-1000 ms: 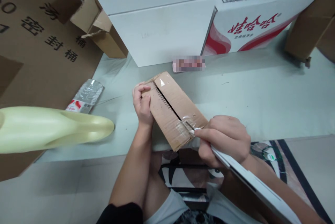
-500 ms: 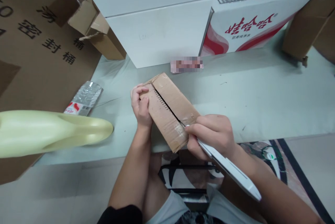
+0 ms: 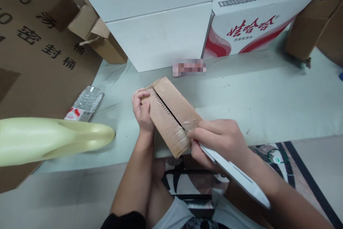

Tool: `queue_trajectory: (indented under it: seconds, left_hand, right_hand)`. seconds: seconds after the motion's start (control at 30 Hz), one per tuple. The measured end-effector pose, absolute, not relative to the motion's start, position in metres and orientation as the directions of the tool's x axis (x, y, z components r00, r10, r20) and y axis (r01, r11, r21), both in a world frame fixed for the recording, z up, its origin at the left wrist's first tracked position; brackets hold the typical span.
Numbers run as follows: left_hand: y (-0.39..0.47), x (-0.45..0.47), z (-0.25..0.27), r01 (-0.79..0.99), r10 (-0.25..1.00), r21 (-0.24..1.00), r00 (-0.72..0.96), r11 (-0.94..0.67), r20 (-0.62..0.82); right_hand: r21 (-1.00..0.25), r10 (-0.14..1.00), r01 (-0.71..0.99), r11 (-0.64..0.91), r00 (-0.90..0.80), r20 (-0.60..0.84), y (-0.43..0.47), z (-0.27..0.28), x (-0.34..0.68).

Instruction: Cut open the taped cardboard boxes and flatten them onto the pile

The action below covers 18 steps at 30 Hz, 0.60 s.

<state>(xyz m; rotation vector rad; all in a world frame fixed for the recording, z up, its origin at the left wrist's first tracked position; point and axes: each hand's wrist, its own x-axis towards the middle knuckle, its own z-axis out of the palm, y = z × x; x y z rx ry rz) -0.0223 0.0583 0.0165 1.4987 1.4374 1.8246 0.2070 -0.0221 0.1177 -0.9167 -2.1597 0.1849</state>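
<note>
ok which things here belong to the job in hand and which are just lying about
In use:
small cardboard box, held by the left hand
white tool, in the right hand

Seemingly uninvolved:
flattened plastic bottle
pale yellow object
pink pixelated item
printed white carton

Single head-worn view, from above, facing forward and down, near left hand (image 3: 145, 117) and right hand (image 3: 222, 139)
</note>
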Motion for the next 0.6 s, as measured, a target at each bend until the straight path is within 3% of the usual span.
queue_trajectory:
  seconds: [0.2,0.37,0.5,0.6]
  left_hand:
    - [0.0581,-0.0221,0.0173,0.272,0.788,0.870,-0.373,-0.412,0.489]
    - [0.0593,-0.0227,0.0173,0.286,0.788,0.870,-0.376,-0.403,0.488]
    - [0.0588,-0.0226,0.0189,0.291,0.792,0.871,-0.373,-0.396,0.484]
    - [0.0574,-0.0223,0.0218,0.330,0.798,0.868,-0.365,-0.370,0.479]
  right_hand:
    - [-0.407,0.653,0.539,0.737,-0.414,0.634,-0.0200,0.1141,0.2070]
    - [-0.457,0.707,0.545,0.703,-0.467,0.531,-0.0191,0.1126,0.2057]
    - [-0.445,0.657,0.506,0.739,-0.392,0.645,-0.0216,0.1153,0.2041]
    - [-0.473,0.665,0.482,0.738,-0.399,0.631,-0.0229,0.1179,0.2037]
